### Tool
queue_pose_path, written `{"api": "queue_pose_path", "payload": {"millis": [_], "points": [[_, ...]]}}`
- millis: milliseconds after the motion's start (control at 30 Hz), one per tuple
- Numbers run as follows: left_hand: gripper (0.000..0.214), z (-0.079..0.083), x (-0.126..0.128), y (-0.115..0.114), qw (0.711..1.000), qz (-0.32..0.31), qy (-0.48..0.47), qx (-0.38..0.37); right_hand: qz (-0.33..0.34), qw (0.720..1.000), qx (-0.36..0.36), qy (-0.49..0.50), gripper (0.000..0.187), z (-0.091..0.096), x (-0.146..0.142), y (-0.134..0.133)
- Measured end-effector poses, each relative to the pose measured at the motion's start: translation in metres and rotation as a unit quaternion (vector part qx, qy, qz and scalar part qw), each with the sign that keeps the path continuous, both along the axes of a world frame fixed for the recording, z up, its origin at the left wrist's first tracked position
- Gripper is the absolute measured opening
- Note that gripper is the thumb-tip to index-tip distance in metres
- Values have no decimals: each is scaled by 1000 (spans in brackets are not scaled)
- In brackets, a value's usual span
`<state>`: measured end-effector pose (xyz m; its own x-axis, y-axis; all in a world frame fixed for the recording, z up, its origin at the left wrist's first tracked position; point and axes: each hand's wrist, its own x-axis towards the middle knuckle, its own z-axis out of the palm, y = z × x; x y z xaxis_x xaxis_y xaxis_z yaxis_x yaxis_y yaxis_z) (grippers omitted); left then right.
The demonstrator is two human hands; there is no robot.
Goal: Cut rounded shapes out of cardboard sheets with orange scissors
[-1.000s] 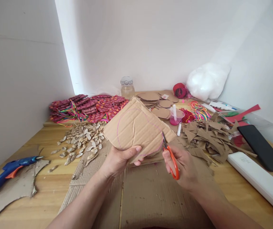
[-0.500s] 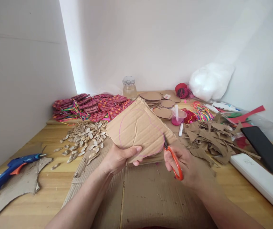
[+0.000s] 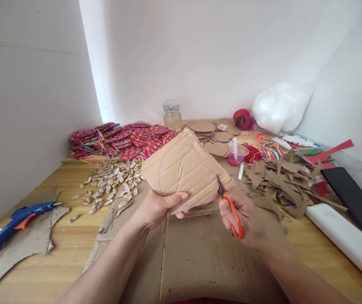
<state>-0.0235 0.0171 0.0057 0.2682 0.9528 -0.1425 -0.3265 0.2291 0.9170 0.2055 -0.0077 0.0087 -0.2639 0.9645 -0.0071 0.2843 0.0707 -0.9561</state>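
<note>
A piece of corrugated cardboard (image 3: 184, 171) with a rounded outline drawn in pink is held up in the middle of the head view. My left hand (image 3: 163, 207) pinches its lower left edge, thumb on top and fingers underneath. In my right hand (image 3: 244, 215) is a pair of scissors (image 3: 233, 213) with orange handles. Their dark blades meet the cardboard's right side, at the pink line. Part of the blades is hidden by the cardboard. Below both hands lies a larger cardboard sheet (image 3: 206, 261).
Peanut shells (image 3: 114, 181) and a blue glue gun (image 3: 19, 221) lie left. Behind are patterned fabric pieces (image 3: 127, 141), a glass jar (image 3: 172, 118) and cut cardboard shapes (image 3: 200, 126). Cardboard scraps (image 3: 282, 181), a black phone (image 3: 355, 198) and a long white case (image 3: 345, 240) lie right.
The scissors and my right hand have shifted very slightly to the right. My left hand and the cardboard stay nearly still.
</note>
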Motion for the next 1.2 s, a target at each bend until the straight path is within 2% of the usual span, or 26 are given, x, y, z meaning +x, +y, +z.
{"api": "queue_pose_path", "payload": {"millis": [200,533,800,1067,1200], "points": [[44,1,-3,1,1000,-6,2,-1,4,1000,28,6,56,-8,2,1],[44,2,-5,3,1000,-18,-7,9,1,998,-2,58,48,-19,4,1],[35,-2,0,1,999,-28,6,-29,11,997,-56,56,58,-3,1,2],[41,1,-2,0,1000,-23,9,-18,13,1000,-9,6,53,-17,10,3],[41,0,-5,2,1000,-27,11,-9,17,1000,6,-16,51,-16,10,3]]}}
